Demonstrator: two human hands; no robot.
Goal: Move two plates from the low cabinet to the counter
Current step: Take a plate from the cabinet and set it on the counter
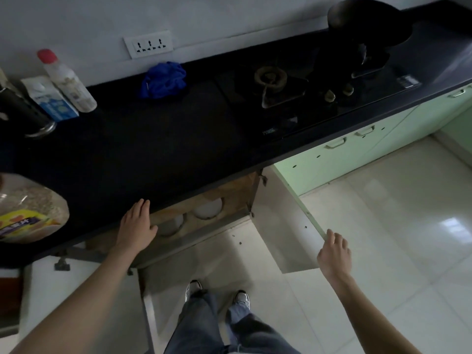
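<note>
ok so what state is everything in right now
right door, swung open
left door, open
plates, in the cabinet, none on the counter
left hand, flat on the counter edge, holding nothing
right hand, fingertips on the right door's edge
burner, unlit
bottle, upright, capped

You have a single view, worn on your head, wide-angle and tilted steeply down. It faces the dark surface [153, 139], which runs slantwise from 8 o'clock up to 2 o'clock. The open low cabinet [245, 192] sits near centre, close below you, and your shoes [242, 298] show at 6 o'clock.
</note>
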